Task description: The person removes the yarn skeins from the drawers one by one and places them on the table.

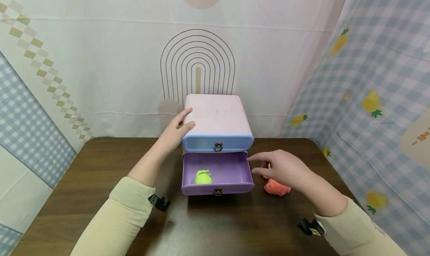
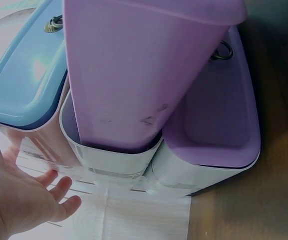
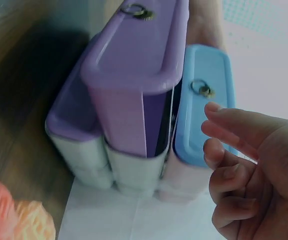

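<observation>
A small three-drawer cabinet (image 1: 216, 114) stands on the table with a pink top, a blue top drawer (image 1: 201, 143) and two purple drawers below. The middle purple drawer (image 1: 231, 189) is pulled out, and a lime-green bundle (image 1: 203, 177), perhaps yarn, lies inside at the left. My left hand (image 1: 176, 131) rests on the cabinet's upper left side, thumb on the top. My right hand (image 1: 282, 168) hovers by the drawer's right side, holding nothing, its thumb and index finger apart. Below it lies a coral yarn skein (image 1: 277, 187); an orange-yellow skein (image 3: 34, 221) beside that is mostly hidden in the head view.
The brown wooden table (image 1: 228, 226) extends around the cabinet. Behind hangs a pale patterned cloth (image 1: 127, 62), and a blue checked cloth (image 1: 386, 69) hangs at the right. The lower purple drawer (image 2: 218, 110) is closed.
</observation>
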The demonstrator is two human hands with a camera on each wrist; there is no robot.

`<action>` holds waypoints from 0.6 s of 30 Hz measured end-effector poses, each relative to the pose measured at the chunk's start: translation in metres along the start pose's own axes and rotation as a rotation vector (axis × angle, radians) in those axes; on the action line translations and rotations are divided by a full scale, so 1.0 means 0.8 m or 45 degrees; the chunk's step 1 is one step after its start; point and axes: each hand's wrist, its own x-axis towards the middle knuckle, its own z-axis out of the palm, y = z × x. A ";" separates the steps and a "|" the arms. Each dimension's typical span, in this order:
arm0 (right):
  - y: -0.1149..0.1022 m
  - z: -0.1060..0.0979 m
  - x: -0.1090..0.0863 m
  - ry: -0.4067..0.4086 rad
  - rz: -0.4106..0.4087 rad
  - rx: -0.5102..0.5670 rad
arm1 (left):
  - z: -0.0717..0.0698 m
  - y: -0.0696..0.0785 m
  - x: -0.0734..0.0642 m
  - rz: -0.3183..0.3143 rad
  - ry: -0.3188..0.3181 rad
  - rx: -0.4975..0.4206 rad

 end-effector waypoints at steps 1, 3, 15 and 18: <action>-0.004 0.002 0.003 0.001 -0.018 -0.005 | 0.000 0.000 0.000 -0.001 -0.002 0.000; -0.012 0.007 0.009 -0.002 -0.048 -0.019 | 0.000 0.000 -0.001 0.002 -0.010 0.005; -0.057 0.032 0.053 -0.111 -0.260 -0.031 | 0.000 0.000 -0.001 -0.014 -0.023 -0.023; -0.064 0.036 0.062 -0.138 -0.295 -0.038 | 0.001 0.001 -0.001 -0.008 -0.021 -0.024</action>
